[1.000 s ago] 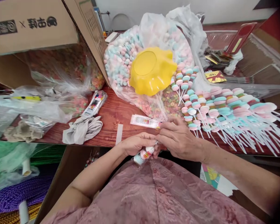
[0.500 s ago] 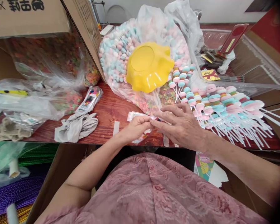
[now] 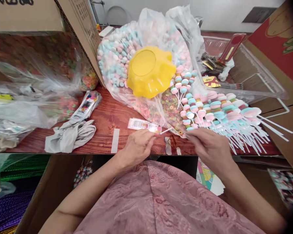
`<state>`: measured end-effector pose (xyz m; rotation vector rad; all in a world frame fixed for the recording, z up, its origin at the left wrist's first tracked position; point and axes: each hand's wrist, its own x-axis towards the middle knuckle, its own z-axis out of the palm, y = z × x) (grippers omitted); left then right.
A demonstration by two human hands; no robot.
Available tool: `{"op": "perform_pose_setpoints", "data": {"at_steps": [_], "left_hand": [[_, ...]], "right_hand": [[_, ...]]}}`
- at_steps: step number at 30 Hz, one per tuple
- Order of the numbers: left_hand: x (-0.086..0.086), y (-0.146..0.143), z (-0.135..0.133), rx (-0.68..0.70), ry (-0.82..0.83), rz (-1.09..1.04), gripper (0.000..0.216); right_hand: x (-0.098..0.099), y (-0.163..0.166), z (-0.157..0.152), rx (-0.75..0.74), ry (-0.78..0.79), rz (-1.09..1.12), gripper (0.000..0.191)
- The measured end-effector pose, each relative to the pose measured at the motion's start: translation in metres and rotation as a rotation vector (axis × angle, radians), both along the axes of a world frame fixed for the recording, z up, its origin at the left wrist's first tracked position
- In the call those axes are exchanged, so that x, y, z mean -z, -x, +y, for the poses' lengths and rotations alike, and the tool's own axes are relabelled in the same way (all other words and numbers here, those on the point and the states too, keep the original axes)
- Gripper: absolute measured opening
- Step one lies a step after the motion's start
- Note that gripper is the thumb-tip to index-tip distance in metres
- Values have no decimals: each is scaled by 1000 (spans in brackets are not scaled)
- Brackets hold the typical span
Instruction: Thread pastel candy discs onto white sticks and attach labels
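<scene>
My left hand [image 3: 138, 148] is closed low over the near part of the table, its thumb and fingers pressed together. A thin white stick [image 3: 166, 131] juts out to the right of its fingertips. Just beyond these fingers lies a clear printed wrapper [image 3: 139, 123], partly hidden by the hand. My right hand [image 3: 211, 149] is pinched shut beside the near corner of a clear bag of ring candies [image 3: 172, 105]; what sits between its fingertips is hidden. Right behind it lie marshmallow skewers [image 3: 219, 115], pink and blue on white sticks.
An upturned yellow bowl [image 3: 146, 71] rests on a large bag of marshmallows [image 3: 112, 58]. To the left are a stack of printed packets [image 3: 86, 105], a grey cloth [image 3: 70, 135] and a cardboard box [image 3: 80, 29]. A clear plastic tray [image 3: 261, 71] stands at the right.
My hands, close together before over a small dark item, have parted. The right one has moved right and is now pinched. The white stick now shows by my left hand. The view has shifted slightly.
</scene>
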<state>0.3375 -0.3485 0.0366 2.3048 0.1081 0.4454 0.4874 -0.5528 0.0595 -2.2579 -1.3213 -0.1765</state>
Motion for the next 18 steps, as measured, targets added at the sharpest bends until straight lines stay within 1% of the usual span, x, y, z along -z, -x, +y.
{"op": "perform_pose_setpoints", "data": {"at_steps": [1, 2, 4, 6, 8, 11, 14, 16, 18], "left_hand": [[1, 3, 3, -31, 123, -2, 23], [1, 5, 6, -55, 271, 10, 20], [1, 6, 8, -85, 611, 75, 20], [0, 2, 3, -108, 924, 169, 22], [-1, -3, -6, -131, 1128, 238, 28], [-1, -6, -19, -132, 1254, 263, 34], [1, 0, -24, -139, 1307, 256, 32], [3, 6, -25, -172, 1318, 250, 30], [5, 10, -25, -204, 1281, 257, 28]], "right_hand": [[7, 4, -14, 103, 19, -86, 20], [16, 9, -26, 160, 78, -135, 21], [35, 19, -42, 207, 197, -187, 26], [51, 27, -46, 240, 324, -210, 27], [60, 32, -41, 283, 425, -209, 26], [63, 33, -30, 337, 530, -196, 24], [65, 29, -27, 293, 551, -200, 22], [68, 27, -31, 249, 484, -195, 20], [69, 26, -36, 238, 321, -152, 18]]}}
